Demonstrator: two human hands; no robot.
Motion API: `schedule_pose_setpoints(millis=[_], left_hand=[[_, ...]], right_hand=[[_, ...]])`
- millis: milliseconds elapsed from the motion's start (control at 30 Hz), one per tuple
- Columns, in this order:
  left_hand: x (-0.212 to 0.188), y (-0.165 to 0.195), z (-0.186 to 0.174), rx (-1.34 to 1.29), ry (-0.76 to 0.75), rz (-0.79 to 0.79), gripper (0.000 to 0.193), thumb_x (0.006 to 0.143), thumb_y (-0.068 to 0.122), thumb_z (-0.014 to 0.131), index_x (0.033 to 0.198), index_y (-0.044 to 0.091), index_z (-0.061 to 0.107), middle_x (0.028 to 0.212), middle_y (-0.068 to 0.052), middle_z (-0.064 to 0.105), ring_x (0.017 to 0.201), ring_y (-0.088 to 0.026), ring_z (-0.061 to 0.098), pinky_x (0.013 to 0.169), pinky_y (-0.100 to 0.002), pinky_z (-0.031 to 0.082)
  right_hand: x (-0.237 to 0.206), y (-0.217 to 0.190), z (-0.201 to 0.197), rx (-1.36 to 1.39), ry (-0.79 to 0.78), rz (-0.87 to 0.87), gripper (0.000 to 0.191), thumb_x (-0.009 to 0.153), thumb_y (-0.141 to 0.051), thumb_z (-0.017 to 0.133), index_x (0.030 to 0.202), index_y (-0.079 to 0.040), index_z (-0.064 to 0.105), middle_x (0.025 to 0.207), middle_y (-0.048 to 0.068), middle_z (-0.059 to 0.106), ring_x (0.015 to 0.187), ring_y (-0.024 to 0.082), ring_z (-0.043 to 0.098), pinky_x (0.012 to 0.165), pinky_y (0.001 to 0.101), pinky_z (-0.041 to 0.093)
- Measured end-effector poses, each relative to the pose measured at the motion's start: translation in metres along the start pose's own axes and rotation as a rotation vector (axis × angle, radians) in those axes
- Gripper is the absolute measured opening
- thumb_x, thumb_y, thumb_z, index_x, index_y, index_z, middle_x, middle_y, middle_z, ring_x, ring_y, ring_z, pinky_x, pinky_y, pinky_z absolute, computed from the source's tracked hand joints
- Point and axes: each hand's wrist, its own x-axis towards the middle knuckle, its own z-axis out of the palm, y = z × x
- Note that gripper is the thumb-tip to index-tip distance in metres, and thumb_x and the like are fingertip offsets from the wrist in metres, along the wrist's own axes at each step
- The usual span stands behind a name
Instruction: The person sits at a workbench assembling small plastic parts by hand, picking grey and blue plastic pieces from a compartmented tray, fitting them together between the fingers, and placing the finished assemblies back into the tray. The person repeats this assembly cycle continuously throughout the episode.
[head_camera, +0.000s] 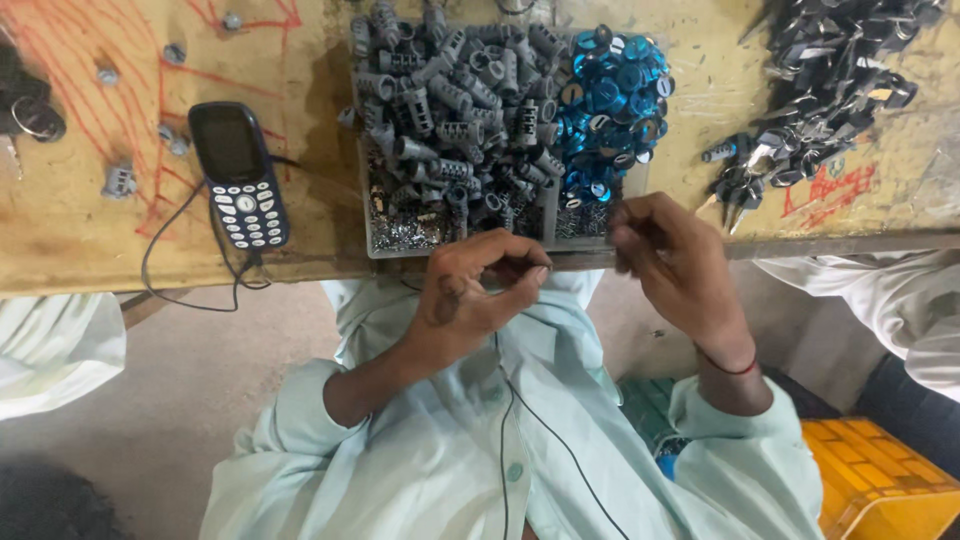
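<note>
Both hands work at the bench's near edge, left hand (478, 295) pinching shut on a small part too hidden to identify, right hand (668, 262) curled, contents untellable, beside the tray (372, 240) of grey cylinders (450, 110); a slip likely drops it floorward.

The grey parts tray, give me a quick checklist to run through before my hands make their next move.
1. Tray seated on the bench: ok, though its front wall sits right at the bench edge.
2. Grey cylinders stocked: ok, heaped high.
3. Blue discs stocked: ok, a full pile in the right compartment.
4. Left hand holding a part: cannot tell, the fingers are pinched together but hide what is between them.
5. Right hand holding a part: cannot tell, fingers curled near the tray's front corner.
6. Phone and its cable clear of the hands: ok, they lie left of the tray.
</note>
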Motion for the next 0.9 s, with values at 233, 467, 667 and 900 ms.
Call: schedule_pose_setpoints(millis=[233, 467, 667, 900], left_hand=[[0.007, -0.017, 0.016, -0.629, -0.095, -0.261, 0.025, 0.102, 0.013, 0.065, 0.119, -0.004, 0.064, 0.098, -0.009, 0.073, 0.082, -0.013, 0.071, 0.078, -0.028, 0.061], [0.005, -0.013, 0.007, -0.694, -0.122, -0.235, 0.026, 0.102, 0.015, 0.067, 0.118, -0.006, 0.064, 0.102, -0.011, 0.073, 0.089, -0.017, 0.074, 0.084, -0.033, 0.064], [-0.001, -0.005, 0.002, -0.647, -0.12, -0.193, 0.026, 0.102, 0.014, 0.069, 0.118, -0.006, 0.066, 0.104, -0.012, 0.074, 0.092, -0.017, 0.075, 0.088, -0.033, 0.063], [-0.001, 0.005, 0.005, -0.645, -0.111, -0.16, 0.021, 0.103, 0.009, 0.067, 0.118, -0.005, 0.066, 0.104, -0.01, 0.074, 0.093, -0.015, 0.074, 0.088, -0.031, 0.063]], right_hand=[[-0.033, 0.004, 0.07, -0.124, 0.44, -0.34, 0.014, 0.096, 0.003, 0.075, 0.104, 0.0, 0.063, 0.108, 0.011, 0.06, 0.088, 0.018, 0.061, 0.071, 0.0264, 0.048], [-0.039, -0.002, 0.058, 0.158, 0.285, -0.125, 0.007, 0.1, 0.004, 0.068, 0.103, 0.003, 0.062, 0.108, 0.008, 0.058, 0.089, 0.009, 0.06, 0.076, 0.0231, 0.054], [-0.036, -0.009, 0.063, 0.342, 0.236, -0.109, 0.001, 0.107, 0.004, 0.059, 0.108, 0.003, 0.059, 0.114, 0.006, 0.056, 0.093, 0.009, 0.055, 0.081, 0.0204, 0.047], [-0.045, 0.0, 0.064, 0.301, 0.259, -0.109, 0.006, 0.107, -0.003, 0.061, 0.107, 0.002, 0.059, 0.111, 0.007, 0.055, 0.091, 0.011, 0.055, 0.078, 0.0232, 0.048]])
